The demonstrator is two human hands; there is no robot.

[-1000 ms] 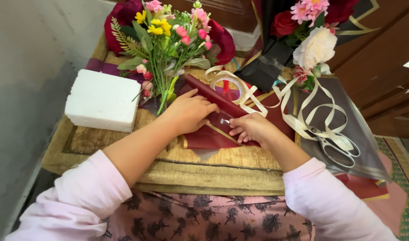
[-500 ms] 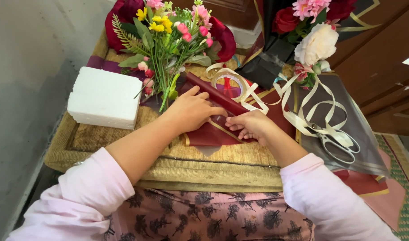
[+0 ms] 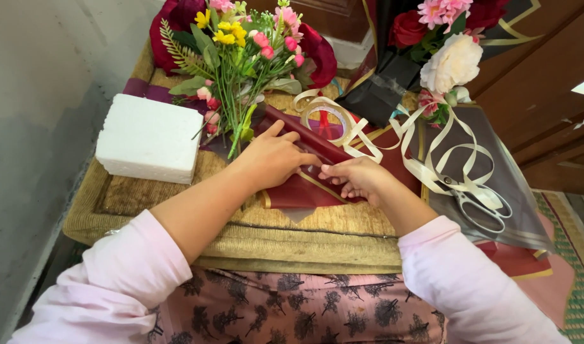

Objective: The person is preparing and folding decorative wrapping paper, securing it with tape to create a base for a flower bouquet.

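My left hand (image 3: 274,158) presses flat on a dark red sheet of wrapping paper (image 3: 299,191) with a gold edge, which lies folded on a woven mat. My right hand (image 3: 354,177) pinches a fold of the same sheet just beside the left fingers. The stems of a bunch of small pink and yellow flowers (image 3: 241,48) lie under the left hand's far side. A clear tape roll (image 3: 330,121) sits just beyond both hands.
A white foam block (image 3: 149,137) stands at the left of the mat (image 3: 177,197). Cream ribbon (image 3: 432,153) trails over grey wrapping paper to scissors (image 3: 477,204) at the right. A second bouquet (image 3: 451,38) with a white bloom stands at the back right.
Both hands have stayed on the red paper. The right fingers have shifted slightly along the fold; the view has tilted a little.
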